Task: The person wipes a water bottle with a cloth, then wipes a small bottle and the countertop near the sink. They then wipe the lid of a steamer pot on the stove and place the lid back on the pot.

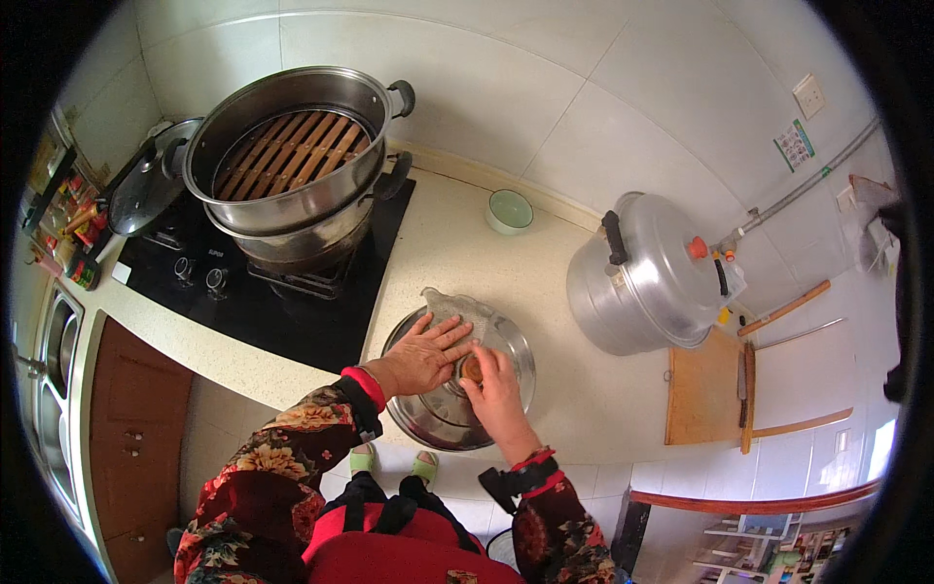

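A round silver metal lid (516, 341) lies on the pale counter in front of me, overhanging its front edge. On its upper left part rests a grey cloth (457, 306). My left hand (426, 356) presses flat on the cloth and lid with its fingers spread. Beside it, my right hand (498, 391) closes its fingers around the brown knob (472, 368) at the lid's middle. The fingers partly cover the knob.
A steel steamer pot (292, 229) with a wooden slatted rack (292, 154) stands on the black gas stove (209, 307), a glass lid (151, 190) behind it. A green bowl (510, 211), a large aluminium pot (632, 282) and a wooden board (702, 389) sit further along the counter.
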`<action>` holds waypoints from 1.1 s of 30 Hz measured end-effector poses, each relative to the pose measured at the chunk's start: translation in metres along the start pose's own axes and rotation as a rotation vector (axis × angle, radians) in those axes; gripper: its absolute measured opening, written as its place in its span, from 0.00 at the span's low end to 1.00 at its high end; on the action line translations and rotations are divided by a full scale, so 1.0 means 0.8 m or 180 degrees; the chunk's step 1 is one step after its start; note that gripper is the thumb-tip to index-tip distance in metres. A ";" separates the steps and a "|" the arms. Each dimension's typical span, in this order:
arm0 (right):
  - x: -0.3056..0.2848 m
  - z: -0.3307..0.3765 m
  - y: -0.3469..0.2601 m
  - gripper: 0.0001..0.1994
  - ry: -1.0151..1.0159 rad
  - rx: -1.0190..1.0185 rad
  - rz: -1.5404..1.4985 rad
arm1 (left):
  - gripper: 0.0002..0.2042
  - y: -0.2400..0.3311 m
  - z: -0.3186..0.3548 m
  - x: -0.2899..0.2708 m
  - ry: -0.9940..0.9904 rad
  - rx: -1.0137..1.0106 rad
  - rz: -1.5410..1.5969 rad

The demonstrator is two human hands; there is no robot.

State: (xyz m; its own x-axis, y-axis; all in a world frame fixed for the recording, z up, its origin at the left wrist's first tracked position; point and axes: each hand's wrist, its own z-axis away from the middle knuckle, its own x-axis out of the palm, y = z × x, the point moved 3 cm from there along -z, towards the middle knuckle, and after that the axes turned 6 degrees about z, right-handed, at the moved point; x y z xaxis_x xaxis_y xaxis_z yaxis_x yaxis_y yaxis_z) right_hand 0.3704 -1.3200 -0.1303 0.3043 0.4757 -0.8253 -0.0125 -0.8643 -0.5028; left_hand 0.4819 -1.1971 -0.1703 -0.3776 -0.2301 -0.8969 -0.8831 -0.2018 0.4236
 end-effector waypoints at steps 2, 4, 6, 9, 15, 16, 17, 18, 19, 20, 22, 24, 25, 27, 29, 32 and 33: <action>-0.001 0.009 -0.006 0.26 0.0237 0.0625 0.0303 | 0.27 0.002 -0.004 0.000 0.0156 -0.0059 0.0093; 0.015 0.016 -0.003 0.27 0.0225 0.0860 0.0362 | 0.28 0.003 -0.007 0.003 0.0300 -0.0226 0.0146; 0.026 0.016 0.000 0.26 0.0362 0.1003 0.0272 | 0.27 0.008 -0.006 0.005 0.0520 -0.0440 0.0079; 0.020 0.003 0.016 0.23 0.0277 0.0468 0.0021 | 0.29 0.013 0.001 0.008 0.0778 -0.0744 -0.0001; -0.022 -0.031 0.045 0.22 -0.1001 -0.0190 -0.0222 | 0.32 0.094 0.027 0.027 0.0819 -0.1526 0.0237; -0.023 -0.032 0.049 0.21 -0.1072 -0.0254 -0.0256 | 0.32 0.107 0.034 0.031 0.0669 -0.1450 0.0196; -0.025 -0.033 0.051 0.21 -0.1140 -0.0322 -0.0284 | 0.32 0.113 0.038 0.033 0.0597 -0.1355 0.0207; -0.026 -0.034 0.052 0.21 -0.1205 -0.0383 -0.0307 | 0.32 0.117 0.041 0.034 0.0524 -0.1253 0.0223; -0.026 -0.033 0.050 0.21 -0.0932 -0.0390 -0.0264 | 0.31 0.118 0.044 0.036 0.0449 -0.1144 0.0241; -0.026 -0.026 0.045 0.22 -0.0650 -0.0375 -0.0194 | 0.31 0.114 0.039 0.034 0.0428 -0.1009 0.0252; -0.017 -0.013 0.032 0.22 -0.0093 -0.0369 -0.0082 | 0.31 0.087 0.028 0.030 0.0382 -0.0770 0.0254; -0.007 -0.006 0.034 0.22 0.0101 -0.0065 -0.0168 | 0.31 0.069 0.016 0.027 0.0348 -0.0548 0.0261; 0.000 -0.003 0.042 0.22 0.0217 0.0003 -0.0249 | 0.31 0.062 0.009 0.022 0.0284 -0.0501 0.0325; 0.004 -0.001 0.042 0.20 0.0384 0.0098 -0.0401 | 0.30 0.043 -0.010 0.013 0.0240 -0.0444 0.0345; 0.006 0.000 0.042 0.20 0.0540 0.0042 -0.0386 | 0.29 0.028 -0.032 0.009 0.0247 -0.0263 0.0302; 0.005 0.003 0.039 0.18 0.0546 0.0166 -0.0434 | 0.26 0.006 -0.062 0.017 0.0267 -0.0096 0.0147; 0.006 0.002 0.037 0.18 0.0547 0.0203 -0.0446 | 0.26 -0.001 -0.075 0.016 0.0238 -0.0121 0.0065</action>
State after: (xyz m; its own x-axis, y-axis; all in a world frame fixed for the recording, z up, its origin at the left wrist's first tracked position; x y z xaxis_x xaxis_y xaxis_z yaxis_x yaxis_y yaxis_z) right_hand 0.3698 -1.3430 -0.1494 0.4651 0.5508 -0.6931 -0.0171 -0.7771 -0.6291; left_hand 0.4947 -1.2568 -0.1749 -0.3723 -0.3045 -0.8767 -0.8637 -0.2321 0.4474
